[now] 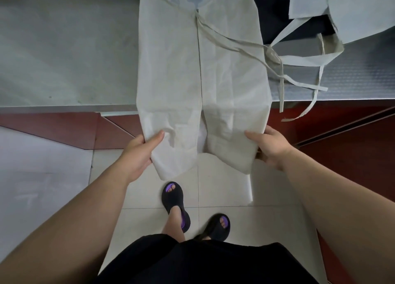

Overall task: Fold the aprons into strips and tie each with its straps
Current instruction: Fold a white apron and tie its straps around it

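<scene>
Your left hand [141, 153] pinches the near left corner of the white apron [171, 70], thumb laid on top and fingers hidden underneath. Your right hand [270, 147] pinches the near right corner the same way, thumb on top and fingers curled under the fabric. Item held: one white apron, both long sides folded inward so their edges meet along a centre line running away from your hands. Its near end hangs off the table edge between your two hands, and the rest lies flat on the grey table [64, 55] beyond them. Straps [235, 42]: thin strips leave the centre line at the far end and trail off beyond your right hand across the table top, where several strip ends dangle over the edge. Further out past your right hand: a second pale apron [359, 8], crumpled, lying partly on a dark cloth [271, 12]. Below your hands: pale floor tiles [224, 189] and two black sandals [173, 198] with purple insoles.
</scene>
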Available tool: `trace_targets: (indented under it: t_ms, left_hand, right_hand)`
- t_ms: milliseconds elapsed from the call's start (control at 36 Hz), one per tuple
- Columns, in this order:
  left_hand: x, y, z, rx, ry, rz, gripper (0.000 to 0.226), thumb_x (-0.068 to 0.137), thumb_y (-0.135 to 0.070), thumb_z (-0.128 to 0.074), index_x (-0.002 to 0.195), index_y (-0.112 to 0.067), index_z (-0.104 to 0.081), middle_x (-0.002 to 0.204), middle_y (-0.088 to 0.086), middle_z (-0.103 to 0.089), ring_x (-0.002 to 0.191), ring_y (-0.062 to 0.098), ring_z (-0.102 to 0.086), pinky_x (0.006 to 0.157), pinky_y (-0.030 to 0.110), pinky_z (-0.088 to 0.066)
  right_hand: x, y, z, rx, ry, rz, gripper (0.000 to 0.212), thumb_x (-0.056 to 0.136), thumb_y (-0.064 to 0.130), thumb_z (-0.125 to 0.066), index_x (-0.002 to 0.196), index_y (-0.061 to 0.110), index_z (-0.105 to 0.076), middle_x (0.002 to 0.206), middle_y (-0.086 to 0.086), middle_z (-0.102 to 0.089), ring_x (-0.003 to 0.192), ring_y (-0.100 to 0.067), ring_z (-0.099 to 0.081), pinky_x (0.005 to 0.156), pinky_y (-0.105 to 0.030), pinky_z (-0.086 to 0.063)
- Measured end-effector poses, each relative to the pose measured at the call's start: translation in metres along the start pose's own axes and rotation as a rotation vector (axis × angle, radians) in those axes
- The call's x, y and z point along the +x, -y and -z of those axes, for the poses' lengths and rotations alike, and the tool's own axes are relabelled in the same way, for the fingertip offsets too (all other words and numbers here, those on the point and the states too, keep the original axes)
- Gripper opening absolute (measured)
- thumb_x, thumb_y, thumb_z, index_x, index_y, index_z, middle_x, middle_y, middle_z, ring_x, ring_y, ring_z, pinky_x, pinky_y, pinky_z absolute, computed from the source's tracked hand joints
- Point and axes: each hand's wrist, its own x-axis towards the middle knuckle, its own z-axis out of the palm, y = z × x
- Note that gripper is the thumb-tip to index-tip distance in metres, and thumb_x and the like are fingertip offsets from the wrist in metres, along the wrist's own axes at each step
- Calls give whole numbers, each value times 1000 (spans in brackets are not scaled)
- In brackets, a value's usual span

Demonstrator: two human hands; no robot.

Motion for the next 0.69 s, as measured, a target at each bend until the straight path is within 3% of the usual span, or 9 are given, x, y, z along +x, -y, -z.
trace_targets:
  t_ms: [139,278,361,472,556,639,694]
  left_hand:
    - [-13,0,-7,2,36,85,23,92,-27,-59,112,-18,-64,107,1,-72,98,16,-68,87,35,-50]
    - [-26,0,-7,-41,76,116,41,86,-44,-58,119,-20,-62,112,-1,-70,104,14,-66,92,35,-47]
    - [-31,-1,-7,-14,57,121,44,86,-56,-51,119,-29,-59,113,-8,-69,106,10,-64,92,32,-45]
    - [-38,-9,-11,233,-99,52,16,94,-42,-51,101,-29,-56,105,-11,-64,102,14,-59,88,33,-39]
    - [-35,-26,-14,348,-184,-82,22,94,-32,-55,112,-19,-56,111,-1,-63,97,15,-59,70,28,-40]
    - [-28,-49,-13,407,-252,-174,30,93,-26,-56,122,-16,-55,121,4,-61,104,18,-58,78,28,-40]
    - [-23,-64,-14,457,-238,-205,34,94,-25,-55,126,-15,-54,123,4,-61,111,20,-58,86,31,-42]
  right_hand:
    - [-10,4,1,-27,17,6,5,89,12,-62,94,12,-65,111,-14,-67,96,-29,-64,91,-43,-51]
    - [-16,8,7,73,53,-14,30,91,31,-60,113,10,-62,108,-8,-70,91,-23,-68,80,-36,-54]
    - [-17,10,9,45,44,-20,46,89,49,-56,123,17,-55,112,-2,-69,99,-22,-67,85,-41,-54]
    - [-18,20,6,-197,-90,90,47,87,45,-57,122,13,-51,108,-3,-65,89,-21,-64,84,-40,-54]
    - [-25,42,1,-350,-103,196,45,87,41,-58,122,12,-55,102,-1,-61,88,-21,-56,88,-39,-49]
    - [-29,72,-5,-401,-138,268,54,90,38,-56,136,13,-43,117,-5,-57,96,-25,-56,97,-40,-46]
    - [-27,90,-12,-438,-136,318,51,92,34,-53,137,12,-43,112,-2,-56,94,-22,-55,89,-35,-46]
